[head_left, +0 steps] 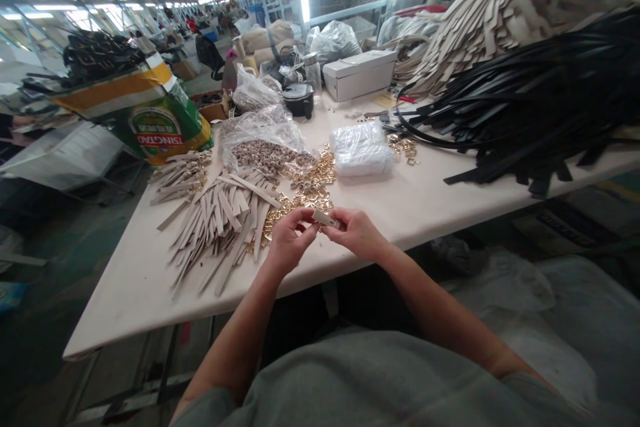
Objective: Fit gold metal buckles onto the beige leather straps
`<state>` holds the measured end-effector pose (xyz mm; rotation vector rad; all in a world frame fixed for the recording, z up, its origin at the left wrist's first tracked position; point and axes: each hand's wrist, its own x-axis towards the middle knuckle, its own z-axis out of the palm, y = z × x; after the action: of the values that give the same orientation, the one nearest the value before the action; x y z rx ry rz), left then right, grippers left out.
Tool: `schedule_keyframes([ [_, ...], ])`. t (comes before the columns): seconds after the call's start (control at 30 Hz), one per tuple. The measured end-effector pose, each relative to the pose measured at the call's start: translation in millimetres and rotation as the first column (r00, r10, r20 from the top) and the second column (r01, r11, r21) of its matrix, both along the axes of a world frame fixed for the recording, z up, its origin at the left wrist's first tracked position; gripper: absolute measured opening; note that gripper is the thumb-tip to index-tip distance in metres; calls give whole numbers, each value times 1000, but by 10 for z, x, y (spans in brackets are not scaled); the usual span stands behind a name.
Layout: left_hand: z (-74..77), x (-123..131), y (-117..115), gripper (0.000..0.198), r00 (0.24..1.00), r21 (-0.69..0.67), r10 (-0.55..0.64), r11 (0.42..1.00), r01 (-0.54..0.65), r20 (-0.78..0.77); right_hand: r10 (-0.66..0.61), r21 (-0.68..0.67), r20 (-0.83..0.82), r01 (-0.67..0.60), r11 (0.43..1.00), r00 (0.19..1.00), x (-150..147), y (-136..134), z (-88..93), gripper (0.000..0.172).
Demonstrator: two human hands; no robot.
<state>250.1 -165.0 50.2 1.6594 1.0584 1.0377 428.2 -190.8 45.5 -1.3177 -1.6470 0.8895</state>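
At the near edge of the table (440,213), above a grey lap, both hands meet. The left hand (289,240) has its grip pinched together on one end of a short beige strip (325,217), thumb and forefinger closed on it. The right hand (357,233) has its grip clamped on the other end. The strip hangs in the air between them, just above the table edge and clear of it.

Just beyond the left hand lies a strip pile (225,220), fanned out, with its far side touching a scatter of gold buckles (303,197). A smaller strip heap (177,173) sits further left, near the table's left edge. Behind the buckles, an open clear bag (267,147) holds pale metal rings. Just to its right is a white packet (361,149) wrapped in plastic, with a few more gold pieces on its far right side.

Black straps (540,100) are heaped along the right of the table, some ends hanging over the front edge. Beige straps (480,20) are stacked behind them. Toward the far middle stand a black pot (299,100), a jar (313,73) and a white box (359,73), close together. A green sack (155,127) stands off the table's far left corner, with dark pieces piled on top. Beyond it a long hall runs back under ceiling lights
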Motion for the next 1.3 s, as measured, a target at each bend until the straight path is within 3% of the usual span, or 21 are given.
schedule_keyframes([
  [0.13,118,-67,4,13,986,79,-91,992,103,-142,28,39,135,-33,999,990,63,3,111,13],
  [0.2,128,-68,14,12,988,91,-96,990,107,-119,40,43,117,-45,998,992,84,-7,154,18],
  [0.4,66,-21,34,20,971,-222,8,974,46,237,-68,33,-158,74,997,985,133,-96,152,33],
  [0.6,110,35,-20,27,889,-384,163,923,15,428,-121,5,32,121,993,992,144,-149,10,40],
  [0.73,137,83,-51,28,853,-427,192,903,39,485,-155,99,4,154,983,988,58,-134,-84,28],
  [0.87,101,99,-41,29,831,-447,190,891,77,523,-152,289,-52,161,944,987,-76,-145,-134,16],
  [1.03,51,96,-31,37,813,-539,204,828,153,546,-145,419,-63,158,894,987,-136,-169,-174,11],
  [1.3,-43,180,-121,29,878,-344,89,935,90,471,-233,365,-67,241,899,970,-135,-166,-178,8],
])
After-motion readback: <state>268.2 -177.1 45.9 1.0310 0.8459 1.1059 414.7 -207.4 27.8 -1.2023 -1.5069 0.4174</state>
